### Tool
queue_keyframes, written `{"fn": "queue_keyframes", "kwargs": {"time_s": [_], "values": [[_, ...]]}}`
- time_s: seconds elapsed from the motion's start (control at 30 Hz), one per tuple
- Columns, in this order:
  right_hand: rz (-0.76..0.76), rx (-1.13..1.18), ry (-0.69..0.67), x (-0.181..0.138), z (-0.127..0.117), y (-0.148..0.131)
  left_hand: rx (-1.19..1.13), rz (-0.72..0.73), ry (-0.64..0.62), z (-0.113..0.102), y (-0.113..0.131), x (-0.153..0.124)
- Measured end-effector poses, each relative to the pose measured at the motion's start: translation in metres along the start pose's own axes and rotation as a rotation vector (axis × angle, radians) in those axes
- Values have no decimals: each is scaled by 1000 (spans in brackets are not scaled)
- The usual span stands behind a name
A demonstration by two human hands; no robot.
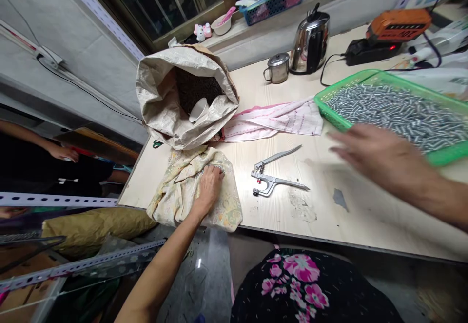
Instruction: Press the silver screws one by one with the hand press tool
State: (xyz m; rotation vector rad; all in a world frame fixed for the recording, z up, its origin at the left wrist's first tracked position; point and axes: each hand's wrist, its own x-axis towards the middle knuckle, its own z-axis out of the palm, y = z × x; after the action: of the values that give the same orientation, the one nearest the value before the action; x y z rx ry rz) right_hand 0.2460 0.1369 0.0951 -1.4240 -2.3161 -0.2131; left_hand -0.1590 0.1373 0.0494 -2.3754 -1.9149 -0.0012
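Note:
My left hand point(209, 186) rests on a crumpled yellow patterned cloth point(190, 196) at the table's front left corner, fingers curled into the fabric beside a small heap of metal pieces. My right hand point(376, 154) hovers blurred above the table, fingers stretched out, just in front of a green basket point(331, 113) full of small metal cylinders. Nothing shows in that hand. Metal snap pliers point(274, 179) lie on the table between the two hands.
A paper sack point(161, 103) with dark contents and a white cup stands at the back left. A pink-striped cloth point(278, 118), steel mug point(278, 68), kettle point(310, 40), orange battery on charger point(398, 25) and blue basket point(278, 1) lie behind. Another person's hand point(64, 153) shows at left.

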Motion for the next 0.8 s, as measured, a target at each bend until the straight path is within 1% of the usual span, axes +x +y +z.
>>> {"fn": "queue_keyframes", "kwargs": {"time_s": [0.07, 0.1, 0.17, 0.23, 0.3, 0.4, 0.47, 0.53, 0.57, 0.63, 0.73, 0.8], "values": [[-153, 216, -117, -4, 26, -37, 9, 9, -34, -1, 0, 5], [-191, 257, -183, -5, 39, -54, 15, 14, -49, -1, -1, 7], [-200, 262, -255, -6, 61, -80, 5, 24, -64, -1, -2, 12], [-180, 240, -282, -4, 76, -91, -50, 22, -55, -4, -2, 16], [-182, 226, -267, -2, 84, -93, -171, -4, -28, -10, -1, 16], [-251, 181, -174, -1, 86, -88, -372, -71, -10, -22, 11, 8], [-302, 132, -101, -4, 82, -88, -549, -137, -62, -27, 26, -1], [-325, 108, -69, -7, 78, -89, -761, -205, -148, -26, 43, -8], [-326, 112, -70, -9, 77, -89, -858, -233, -186, -24, 52, -11], [-317, 150, -109, -12, 77, -89, -975, -275, -228, -18, 67, -16], [-296, 251, -160, -21, 83, -88, -1046, -365, -234, -15, 85, -24], [-285, 328, -141, -29, 89, -87, -1097, -417, -230, -17, 95, -33]]}}
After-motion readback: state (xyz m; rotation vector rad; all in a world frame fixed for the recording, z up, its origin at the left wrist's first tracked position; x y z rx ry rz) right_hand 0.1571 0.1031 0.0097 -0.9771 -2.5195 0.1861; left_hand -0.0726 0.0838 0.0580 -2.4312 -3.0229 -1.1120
